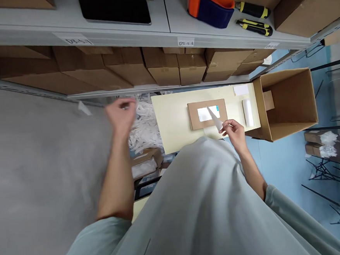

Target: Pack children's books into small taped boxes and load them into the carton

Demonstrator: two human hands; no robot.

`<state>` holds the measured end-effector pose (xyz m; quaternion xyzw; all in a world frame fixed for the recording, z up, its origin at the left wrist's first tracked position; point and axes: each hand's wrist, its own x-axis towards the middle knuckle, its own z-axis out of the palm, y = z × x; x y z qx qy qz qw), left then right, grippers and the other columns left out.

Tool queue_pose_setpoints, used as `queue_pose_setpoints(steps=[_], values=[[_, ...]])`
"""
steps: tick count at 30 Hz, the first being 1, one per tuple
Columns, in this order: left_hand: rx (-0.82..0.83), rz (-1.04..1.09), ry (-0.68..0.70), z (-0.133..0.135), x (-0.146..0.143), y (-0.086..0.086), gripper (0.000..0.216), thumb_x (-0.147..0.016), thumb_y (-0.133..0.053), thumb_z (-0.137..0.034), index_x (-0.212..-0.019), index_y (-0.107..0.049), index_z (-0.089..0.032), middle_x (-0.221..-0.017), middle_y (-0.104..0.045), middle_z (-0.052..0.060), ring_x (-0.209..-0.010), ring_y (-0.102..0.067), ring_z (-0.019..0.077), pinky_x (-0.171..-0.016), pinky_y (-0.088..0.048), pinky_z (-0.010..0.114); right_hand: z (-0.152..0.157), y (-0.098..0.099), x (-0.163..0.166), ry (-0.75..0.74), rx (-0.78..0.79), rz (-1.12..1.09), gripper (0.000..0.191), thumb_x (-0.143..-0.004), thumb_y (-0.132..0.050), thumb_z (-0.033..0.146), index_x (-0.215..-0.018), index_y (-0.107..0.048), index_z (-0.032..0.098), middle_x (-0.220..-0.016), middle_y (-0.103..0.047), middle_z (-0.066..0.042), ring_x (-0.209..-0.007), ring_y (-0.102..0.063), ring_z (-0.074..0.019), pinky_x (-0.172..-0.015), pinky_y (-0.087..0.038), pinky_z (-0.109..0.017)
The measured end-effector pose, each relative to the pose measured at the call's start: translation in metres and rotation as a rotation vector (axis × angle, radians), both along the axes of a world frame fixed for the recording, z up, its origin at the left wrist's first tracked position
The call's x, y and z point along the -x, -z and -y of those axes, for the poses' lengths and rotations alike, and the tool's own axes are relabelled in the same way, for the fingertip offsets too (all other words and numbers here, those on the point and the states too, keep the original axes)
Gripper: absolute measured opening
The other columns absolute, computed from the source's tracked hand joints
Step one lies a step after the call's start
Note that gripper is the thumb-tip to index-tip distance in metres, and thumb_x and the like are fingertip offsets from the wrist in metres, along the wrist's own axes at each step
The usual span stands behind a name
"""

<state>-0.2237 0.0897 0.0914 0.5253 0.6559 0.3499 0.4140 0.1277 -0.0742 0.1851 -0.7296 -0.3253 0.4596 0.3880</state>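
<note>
My right hand (233, 134) pinches the end of a narrow white paper strip (214, 118) between thumb and fingers. The strip slants over a flat brown cardboard box (193, 117), which bears a white label (204, 115) with a small blue mark. Over the left side, beyond the table's end, my left hand (121, 115) is raised with its fingers curled in. Nothing shows in it, and it is slightly blurred. A small white scrap (84, 108) appears to its left, apart from the fingers; whether it hangs or is in the air I cannot tell.
The box lies on a pale yellow table (176, 135) with a white roll (248, 113) and a white card (241, 90). A large open carton (292, 123) stands at right. Shredded white paper (143, 125) is below left. A shelf (162, 23) holds a tape dispenser (212, 8) and cutters (254, 27).
</note>
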Motion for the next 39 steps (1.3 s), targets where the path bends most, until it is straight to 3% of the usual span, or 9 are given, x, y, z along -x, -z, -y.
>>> queue_pose_setpoints(steps=[2,7,11,17,23,28,32,36,39], values=[[0.066,0.097,-0.131,0.022,-0.034,0.003,0.009,-0.083,-0.066,-0.013,-0.077,-0.07,-0.017,-0.091,-0.081,0.003,-0.101,-0.077,0.0182,-0.099,-0.062,0.03,-0.005,0.003,-0.001,-0.031,-0.001,0.016,0.028,-0.085,-0.073,0.052,-0.089,-0.065,0.025,-0.069,-0.069,0.003,-0.074,-0.079,-0.0214,-0.068,-0.06,-0.032],[0.233,0.413,0.013,0.093,-0.122,-0.002,0.008,-0.08,-0.074,-0.028,-0.08,-0.076,-0.021,-0.1,-0.086,0.009,-0.105,-0.082,0.0235,-0.098,-0.065,0.036,-0.019,0.004,-0.01,-0.129,-0.03,0.093,0.027,-0.092,-0.071,0.052,-0.091,-0.064,0.025,-0.082,-0.072,0.001,-0.078,-0.08,-0.0202,-0.072,-0.059,-0.032],[0.293,0.484,0.025,0.12,-0.158,-0.015,0.02,-0.08,-0.079,-0.039,-0.088,-0.079,-0.021,-0.099,-0.085,0.009,-0.101,-0.081,0.0248,-0.098,-0.066,0.04,-0.029,0.005,-0.021,-0.242,-0.113,0.153,0.024,-0.099,-0.067,0.049,-0.092,-0.065,0.026,-0.096,-0.072,-0.002,-0.08,-0.077,-0.0179,-0.073,-0.061,-0.032],[0.35,0.574,-0.055,0.12,-0.197,-0.033,0.03,-0.082,-0.086,-0.047,-0.092,-0.079,-0.02,-0.104,-0.085,0.01,-0.105,-0.081,0.0264,-0.099,-0.067,0.042,-0.033,0.014,-0.045,-0.501,-0.334,0.379,0.016,-0.109,-0.059,0.035,-0.099,-0.068,0.027,-0.1,-0.072,-0.004,-0.083,-0.071,-0.016,-0.074,-0.061,-0.03],[0.434,0.838,-0.271,0.112,-0.239,-0.04,0.054,-0.076,-0.095,-0.066,-0.097,-0.075,-0.021,-0.098,-0.083,0.006,-0.091,-0.082,0.0236,-0.082,-0.068,0.035,-0.028,0.037,-0.074,-0.743,-0.587,0.607,0.015,-0.112,-0.057,0.019,-0.106,-0.069,0.026,-0.102,-0.076,-0.003,-0.077,-0.071,-0.0128,-0.066,-0.055,-0.026],[0.43,0.795,-0.351,0.11,-0.264,-0.036,0.051,-0.068,-0.102,-0.056,-0.093,-0.073,-0.022,-0.089,-0.079,0.002,-0.077,-0.076,0.0179,-0.067,-0.062,0.026,-0.028,0.048,-0.092,-0.927,-0.607,0.725,0.019,-0.111,-0.059,0.014,-0.101,-0.071,0.025,-0.097,-0.076,-0.002,-0.07,-0.067,-0.013,-0.065,-0.05,-0.028],[0.39,0.717,-0.385,0.11,-0.279,-0.033,0.045,-0.071,-0.098,-0.054,-0.088,-0.07,-0.023,-0.081,-0.075,-0.001,-0.07,-0.071,0.0143,-0.065,-0.06,0.024,-0.03,0.048,-0.104,-1.002,-0.498,0.655,0.023,-0.115,-0.057,0.018,-0.102,-0.076,0.024,-0.099,-0.079,-0.003,-0.073,-0.069,-0.013,-0.066,-0.049,-0.028],[0.302,0.595,-0.38,0.109,-0.286,-0.03,0.047,-0.073,-0.097,-0.056,-0.087,-0.066,-0.024,-0.075,-0.071,-0.002,-0.07,-0.071,0.0155,-0.067,-0.063,0.027,-0.036,0.042,-0.12,-0.979,-0.354,0.335,0.02,-0.116,-0.064,0.031,-0.11,-0.082,0.026,-0.108,-0.081,-0.002,-0.076,-0.072,-0.0123,-0.069,-0.055,-0.027],[0.262,0.56,-0.355,0.11,-0.288,-0.03,0.051,-0.072,-0.099,-0.06,-0.087,-0.066,-0.023,-0.076,-0.071,-0.002,-0.072,-0.071,0.0169,-0.067,-0.064,0.029,-0.047,0.04,-0.133,-0.701,-0.307,0.21,0.023,-0.113,-0.069,0.041,-0.107,-0.085,0.026,-0.106,-0.08,-0.004,-0.077,-0.071,-0.0148,-0.074,-0.06,-0.03]])
